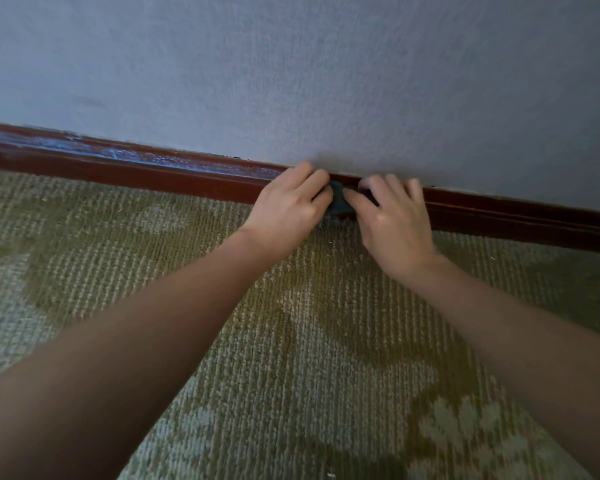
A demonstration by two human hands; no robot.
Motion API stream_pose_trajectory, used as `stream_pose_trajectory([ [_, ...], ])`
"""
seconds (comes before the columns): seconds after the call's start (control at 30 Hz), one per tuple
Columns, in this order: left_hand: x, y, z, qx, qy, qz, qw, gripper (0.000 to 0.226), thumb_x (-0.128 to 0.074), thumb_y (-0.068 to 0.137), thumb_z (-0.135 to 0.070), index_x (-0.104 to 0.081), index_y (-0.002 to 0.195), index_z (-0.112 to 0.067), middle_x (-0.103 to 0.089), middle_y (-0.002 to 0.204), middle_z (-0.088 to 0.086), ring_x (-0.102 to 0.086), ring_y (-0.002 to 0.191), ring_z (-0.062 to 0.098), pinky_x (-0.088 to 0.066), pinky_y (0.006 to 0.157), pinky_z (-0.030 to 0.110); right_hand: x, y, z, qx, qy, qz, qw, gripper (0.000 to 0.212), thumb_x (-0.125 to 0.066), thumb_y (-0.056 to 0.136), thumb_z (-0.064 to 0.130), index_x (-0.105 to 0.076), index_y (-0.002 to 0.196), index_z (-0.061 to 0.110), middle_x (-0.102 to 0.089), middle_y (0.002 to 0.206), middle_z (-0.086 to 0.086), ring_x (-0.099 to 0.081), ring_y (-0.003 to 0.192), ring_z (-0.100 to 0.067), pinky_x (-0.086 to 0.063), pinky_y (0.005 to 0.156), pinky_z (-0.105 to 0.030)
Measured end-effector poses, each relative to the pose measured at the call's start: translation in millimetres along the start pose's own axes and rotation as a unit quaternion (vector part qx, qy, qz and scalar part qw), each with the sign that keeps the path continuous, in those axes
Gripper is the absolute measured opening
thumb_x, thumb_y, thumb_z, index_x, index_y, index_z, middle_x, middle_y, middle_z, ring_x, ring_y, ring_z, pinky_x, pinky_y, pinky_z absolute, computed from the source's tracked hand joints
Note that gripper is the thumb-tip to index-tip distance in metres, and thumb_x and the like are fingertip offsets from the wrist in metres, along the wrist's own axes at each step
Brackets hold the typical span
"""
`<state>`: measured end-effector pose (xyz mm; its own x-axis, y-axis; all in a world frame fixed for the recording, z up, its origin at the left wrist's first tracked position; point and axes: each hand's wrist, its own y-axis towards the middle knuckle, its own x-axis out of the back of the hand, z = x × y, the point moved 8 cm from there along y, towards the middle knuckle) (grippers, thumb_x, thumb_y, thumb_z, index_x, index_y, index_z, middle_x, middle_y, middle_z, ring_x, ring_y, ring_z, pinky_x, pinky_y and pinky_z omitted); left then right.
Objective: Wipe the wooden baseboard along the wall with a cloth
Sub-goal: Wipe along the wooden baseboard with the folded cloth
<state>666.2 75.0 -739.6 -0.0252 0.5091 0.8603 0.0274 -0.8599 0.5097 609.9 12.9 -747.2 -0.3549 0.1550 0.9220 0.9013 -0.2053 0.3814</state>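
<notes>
- Where the grey-blue textured wall (291,81) meets the floor, the wooden baseboard (153,174) runs across the scene, slanting from far left to nearer right.
- It is dark reddish-brown, and a pale, dusty-looking streak lies along its upper face on the left stretch.
- A small dark teal cloth (338,202) is bunched against the front of the baseboard, right of the middle, with its lower edge at the carpet (291,341).
- At the cloth's left side, the left hand (288,206) grips it with curled fingers, knuckles up at the baseboard's top edge, close to the wall.
- At the cloth's right side, the right hand (392,220) pinches it: the thumb stretches left across the teal fabric, and the bent fingers hook over the top of the baseboard, with a dark scrap of cloth showing beneath them.
- Both hands sit just beside each other, so only a small piece of the cloth shows between them.
- Two bare forearms reach in from the near left and near right.
- Green and pale looped pile covers the floor in a leafy pattern, dotted with a few small pale specks.
</notes>
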Motion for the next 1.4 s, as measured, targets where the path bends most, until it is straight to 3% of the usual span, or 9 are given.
stream_pose_trajectory([
  [0.27,-1.7,-16.6,13.1,-0.062,0.023,0.030,0.997,0.014,-0.058,0.080,0.008,-0.066,0.091,0.012,-0.063,0.083,0.023,-0.061,0.071,0.032,-0.052,0.059,0.037,-1.3,6.8,12.2,-0.006,0.019,-0.030,0.999,0.024,-0.071,0.071,-0.004,-0.070,0.095,0.000,-0.063,0.085,-0.017,-0.060,0.076,-0.031,-0.028,0.068,-0.036],
  [0.53,-9.7,-4.6,-4.7,-0.082,0.014,0.009,0.997,0.022,-0.046,0.090,0.007,-0.066,0.084,0.011,-0.065,0.082,0.023,-0.062,0.068,0.032,-0.052,0.061,0.036,1.2,-2.2,-3.0,0.035,-0.031,-0.007,0.999,0.028,-0.067,0.074,-0.003,-0.068,0.102,0.002,-0.062,0.088,-0.017,-0.059,0.076,-0.032,-0.025,0.067,-0.037],
  [0.7,-6.0,-11.8,5.8,-0.112,0.037,0.025,0.993,0.020,-0.047,0.088,0.007,-0.066,0.090,0.012,-0.064,0.083,0.023,-0.062,0.069,0.031,-0.052,0.062,0.036,-0.8,1.9,4.2,0.004,-0.014,-0.028,1.000,0.023,-0.065,0.075,-0.005,-0.069,0.097,0.000,-0.063,0.085,-0.018,-0.060,0.075,-0.031,-0.025,0.067,-0.035],
  [0.93,0.6,-22.3,19.0,-0.078,0.026,0.020,0.996,0.018,-0.049,0.088,0.007,-0.066,0.087,0.013,-0.064,0.083,0.025,-0.062,0.069,0.034,-0.052,0.061,0.038,-3.2,13.4,20.3,0.036,-0.006,-0.014,0.999,0.030,-0.046,0.081,0.004,-0.068,0.102,0.001,-0.062,0.088,-0.017,-0.060,0.078,-0.030,-0.025,0.068,-0.036],
  [1.03,-3.3,-15.6,10.7,-0.084,0.023,0.017,0.996,0.018,-0.049,0.087,0.007,-0.066,0.087,0.013,-0.065,0.084,0.025,-0.063,0.071,0.034,-0.053,0.063,0.038,-1.1,7.2,10.1,0.047,-0.016,-0.014,0.999,0.028,-0.055,0.077,-0.001,-0.068,0.102,0.002,-0.062,0.087,-0.018,-0.060,0.078,-0.030,-0.025,0.067,-0.036],
  [1.17,-4.6,-13.7,10.5,-0.084,0.025,0.028,0.996,0.022,-0.045,0.088,0.007,-0.066,0.089,0.012,-0.065,0.085,0.024,-0.063,0.071,0.033,-0.053,0.064,0.038,-1.3,5.1,6.9,-0.012,0.010,-0.021,1.000,0.030,-0.069,0.070,-0.007,-0.069,0.099,0.000,-0.062,0.085,-0.020,-0.060,0.076,-0.032,-0.025,0.067,-0.035],
  [1.4,6.2,-28.7,27.6,-0.057,0.032,0.020,0.998,0.023,-0.044,0.090,0.006,-0.066,0.088,0.014,-0.063,0.082,0.026,-0.062,0.069,0.035,-0.053,0.061,0.039,-4.3,18.8,27.2,0.023,0.016,-0.012,1.000,0.026,-0.067,0.075,-0.001,-0.068,0.101,0.001,-0.061,0.085,-0.018,-0.059,0.077,-0.031,-0.027,0.067,-0.037],
])
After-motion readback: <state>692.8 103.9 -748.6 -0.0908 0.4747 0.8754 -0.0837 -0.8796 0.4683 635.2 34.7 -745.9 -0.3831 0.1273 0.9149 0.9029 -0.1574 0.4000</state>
